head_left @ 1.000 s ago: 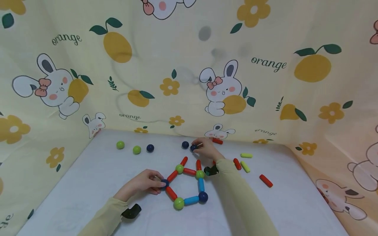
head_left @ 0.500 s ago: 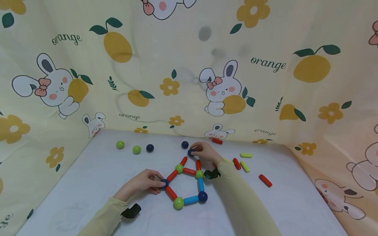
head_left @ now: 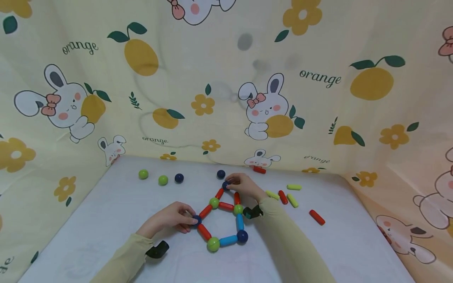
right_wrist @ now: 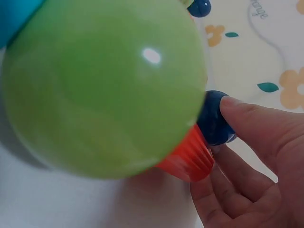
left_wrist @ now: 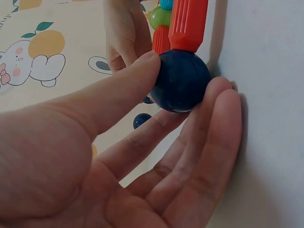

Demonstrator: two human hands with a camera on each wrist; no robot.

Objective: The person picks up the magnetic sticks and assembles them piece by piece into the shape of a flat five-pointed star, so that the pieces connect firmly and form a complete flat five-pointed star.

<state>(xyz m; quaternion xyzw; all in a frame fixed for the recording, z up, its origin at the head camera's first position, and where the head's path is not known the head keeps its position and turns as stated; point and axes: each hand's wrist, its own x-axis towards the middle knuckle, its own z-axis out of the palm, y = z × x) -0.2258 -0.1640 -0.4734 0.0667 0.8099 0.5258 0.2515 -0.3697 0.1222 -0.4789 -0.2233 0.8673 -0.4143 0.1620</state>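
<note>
Your left hand (head_left: 172, 217) pinches the navy corner ball (left_wrist: 180, 81), probably bracing the rod-and-ball ring (head_left: 226, 206). Your right hand (head_left: 244, 186) pinches a second navy ball (right_wrist: 213, 118) at the left projecting red rod (head_left: 219, 193)'s tip, presumably for alignment.

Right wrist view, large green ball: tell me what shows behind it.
Past its right edge: part of a red rod, a dark blue ball pinched by the right hand and, higher up, another dark blue ball. The large green ball hides the rod's other end.

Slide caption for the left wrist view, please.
Left hand pinches a dark blue ball where two red rods meet.
</note>
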